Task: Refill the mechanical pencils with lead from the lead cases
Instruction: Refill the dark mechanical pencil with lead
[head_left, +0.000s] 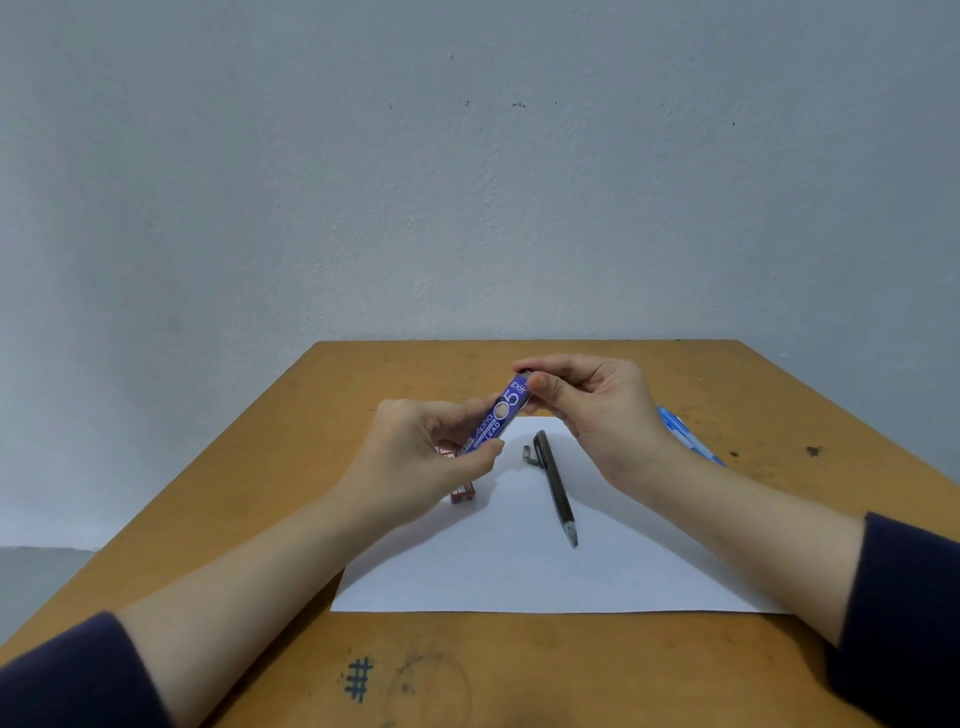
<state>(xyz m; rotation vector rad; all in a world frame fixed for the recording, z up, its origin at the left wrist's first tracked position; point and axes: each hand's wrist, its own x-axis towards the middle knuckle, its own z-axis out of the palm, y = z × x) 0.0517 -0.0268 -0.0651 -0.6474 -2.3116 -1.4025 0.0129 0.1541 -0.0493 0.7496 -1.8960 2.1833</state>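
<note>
Both hands hold the blue lead case (500, 414) above the paper (519, 561): the left hand (415, 457) pinches its lower end, the right hand (592, 410) pinches its top. A dark pencil (556, 486) lies on the paper with its cap (529, 453) beside it, a red case (461, 491) sits under the left hand, and a blue pencil (685, 434) lies behind the right wrist.

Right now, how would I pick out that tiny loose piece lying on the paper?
Find the wooden table, then the white sheet of paper on it. A dark mechanical pencil lies on the sheet, tip toward the person; beside its far end sits a small grey cap. It is the only short, stubby piece on the sheet, much shorter than the pencil.
</note>
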